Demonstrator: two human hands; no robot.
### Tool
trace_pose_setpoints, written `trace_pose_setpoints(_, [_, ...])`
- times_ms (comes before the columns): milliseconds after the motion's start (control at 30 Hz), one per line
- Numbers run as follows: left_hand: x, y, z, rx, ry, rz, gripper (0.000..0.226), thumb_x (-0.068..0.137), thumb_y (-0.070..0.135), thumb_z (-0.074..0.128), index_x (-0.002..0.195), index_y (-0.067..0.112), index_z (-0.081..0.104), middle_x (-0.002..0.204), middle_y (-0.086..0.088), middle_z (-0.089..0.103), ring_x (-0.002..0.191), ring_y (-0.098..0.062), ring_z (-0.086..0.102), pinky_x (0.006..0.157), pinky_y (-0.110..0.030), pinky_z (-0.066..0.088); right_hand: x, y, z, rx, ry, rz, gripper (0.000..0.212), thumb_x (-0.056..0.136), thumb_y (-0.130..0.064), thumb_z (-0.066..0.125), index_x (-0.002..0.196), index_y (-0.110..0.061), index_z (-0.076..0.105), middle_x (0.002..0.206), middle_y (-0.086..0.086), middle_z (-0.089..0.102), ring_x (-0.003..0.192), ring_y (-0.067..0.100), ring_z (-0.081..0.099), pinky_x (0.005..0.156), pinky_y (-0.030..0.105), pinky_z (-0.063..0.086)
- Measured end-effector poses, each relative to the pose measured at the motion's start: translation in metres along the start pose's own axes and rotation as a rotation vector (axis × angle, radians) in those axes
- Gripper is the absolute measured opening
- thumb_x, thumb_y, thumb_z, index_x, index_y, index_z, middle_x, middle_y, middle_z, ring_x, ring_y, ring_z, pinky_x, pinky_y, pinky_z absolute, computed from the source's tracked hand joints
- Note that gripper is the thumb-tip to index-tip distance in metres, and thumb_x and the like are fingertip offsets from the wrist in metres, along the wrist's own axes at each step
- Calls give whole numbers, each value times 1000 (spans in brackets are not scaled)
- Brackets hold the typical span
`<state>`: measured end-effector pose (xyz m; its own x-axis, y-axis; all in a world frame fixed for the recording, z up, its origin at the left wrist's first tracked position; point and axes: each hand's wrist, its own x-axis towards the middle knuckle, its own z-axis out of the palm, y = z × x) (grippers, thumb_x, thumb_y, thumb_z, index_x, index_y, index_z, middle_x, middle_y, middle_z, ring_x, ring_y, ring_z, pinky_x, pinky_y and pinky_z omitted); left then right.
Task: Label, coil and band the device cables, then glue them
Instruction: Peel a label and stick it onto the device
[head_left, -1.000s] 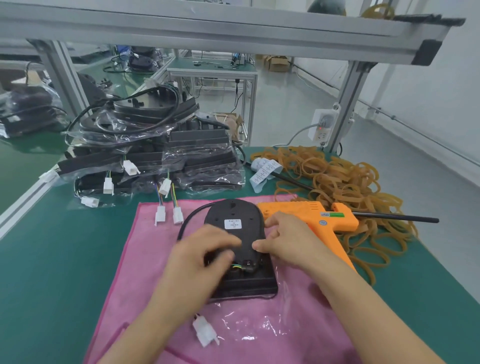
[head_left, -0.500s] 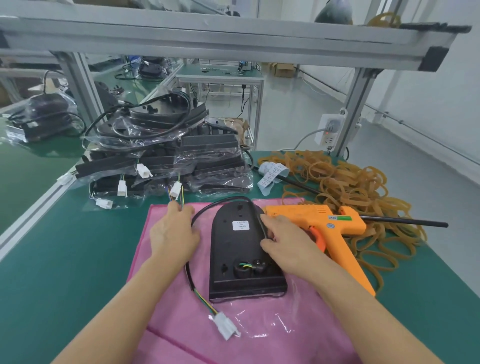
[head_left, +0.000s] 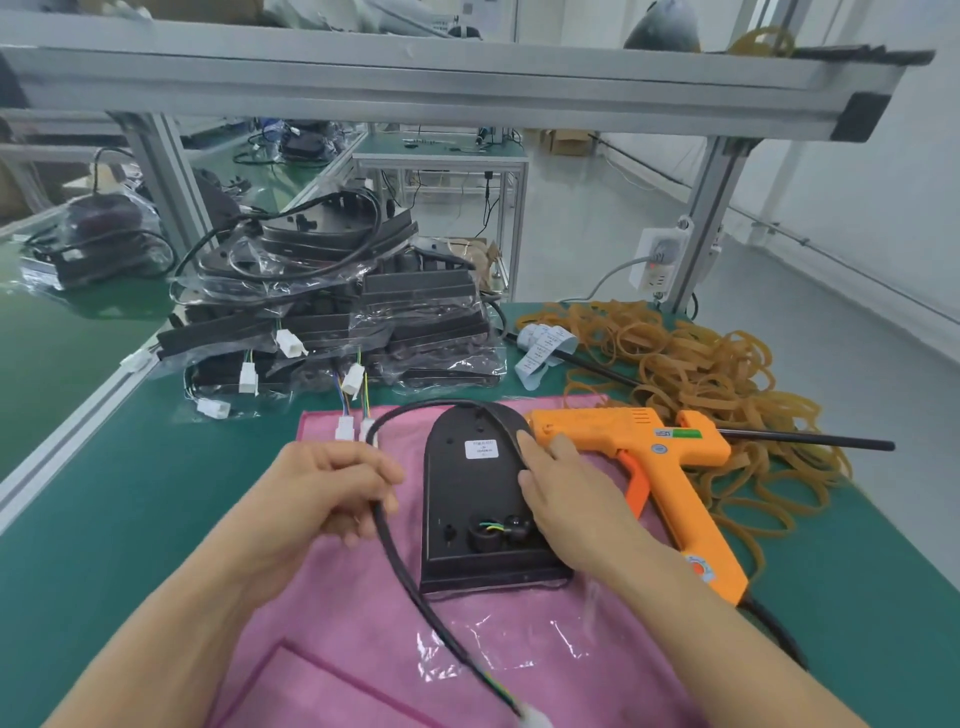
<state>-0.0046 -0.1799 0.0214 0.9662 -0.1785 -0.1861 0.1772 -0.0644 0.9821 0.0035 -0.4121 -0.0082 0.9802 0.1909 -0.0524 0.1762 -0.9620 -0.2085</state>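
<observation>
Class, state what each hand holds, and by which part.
Left hand grips the black cable mid-length; right hand rests on the black device, gripping nothing.

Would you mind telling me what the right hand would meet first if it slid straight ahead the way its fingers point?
The right hand lies on the black device, fingers pointing up and away. Going straight on, it would probably meet the orange glue gun's nozzle end first, though depth is hard to judge.

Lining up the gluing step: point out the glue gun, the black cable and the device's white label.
glue gun (head_left: 654, 441), head view, orange body.
black cable (head_left: 410, 577), head view, stretch below left hand.
white label (head_left: 481, 449), head view, centre.
</observation>
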Motion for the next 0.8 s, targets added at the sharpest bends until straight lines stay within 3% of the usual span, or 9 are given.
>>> trace_pose_setpoints(67, [-21, 3, 7, -79, -211, -44, 32, 54, -2, 65, 84, 0, 75, 79, -23, 71, 54, -18, 64, 47, -21, 52, 0, 0, 1, 81, 24, 40, 47, 105, -24, 29, 150, -15, 22, 136, 10, 34, 106, 32, 52, 78, 36, 42])
trace_pose_setpoints(133, [-31, -7, 20, 157, -233, -38, 32, 64, -6, 72, 93, 6, 74, 79, -12, 74, 65, -17, 68, 60, -21, 53, 1, 0, 3, 122, 39, 30, 47, 105, -28, 28, 150, -16, 24, 131, 9, 37, 105, 32, 53, 83, 37, 44])
trace_pose_setpoints(233, [-34, -14, 42, 1172, -16, 484, 12, 83, 18, 69, 85, 28, 74, 70, 10, 67, 68, -9, 63, 59, -20, 49, 1, 3, 2, 159, 31, 7, 48, 105, -31, 27, 151, -17, 24, 133, 9, 37, 110, 32, 52, 86, 37, 43])
trace_pose_setpoints(300, [-35, -12, 50, 1341, 19, 816, 14, 73, 32, 63, 64, 28, 73, 62, 10, 57, 58, -12, 58, 47, -21, 42, 3, 4, 1, 147, 41, -7, 48, 105, -31, 28, 150, -16, 24, 134, 10, 37, 111, 33, 52, 87, 39, 43])
trace_pose_setpoints(367, [-33, -14, 56, 1267, -24, 921, 28, 76, 35, 51, 64, 25, 73, 66, 7, 54, 62, -13, 52, 53, -26, 39, 5, 4, 1, 119, 48, -13, 47, 105, -31, 28, 150, -16, 24, 136, 11, 36, 112, 34, 52, 88, 39, 43])
trace_pose_setpoints(567, [-23, -24, 64, 1100, -68, 875, 31, 82, 32, 50, 69, 18, 75, 72, 4, 56, 64, -15, 53, 53, -25, 46, -1, 8, -24, 181, -3, -71, 49, 102, -38, 38, 146, -18, 36, 130, 7, 46, 119, 27, 49, 98, 37, 39])
trace_pose_setpoints(633, [-19, -28, 65, 1106, -39, 918, 26, 81, 31, 55, 67, 19, 74, 70, 5, 55, 65, -13, 48, 51, -25, 45, -16, 9, -39, 216, 91, -160, 40, 97, -47, 41, 122, -22, 61, 112, 0, 57, 106, 19, 53, 93, 37, 40])
trace_pose_setpoints(700, [-18, -31, 64, 1058, -28, 928, 22, 80, 31, 58, 71, 19, 74, 72, 6, 55, 69, -10, 44, 55, -26, 44, -40, 5, -45, 269, 59, -255, 45, 86, -62, 41, 96, -26, 67, 94, -7, 62, 91, 9, 56, 82, 34, 44])
trace_pose_setpoints(800, [-15, -33, 60, 946, -47, 893, 16, 77, 30, 65, 82, 18, 73, 76, 9, 59, 74, -8, 48, 62, -20, 42, -67, 4, -32, 138, -63, -375, 35, 89, -57, 46, 116, -37, 58, 108, -11, 63, 98, 9, 55, 78, 28, 39])
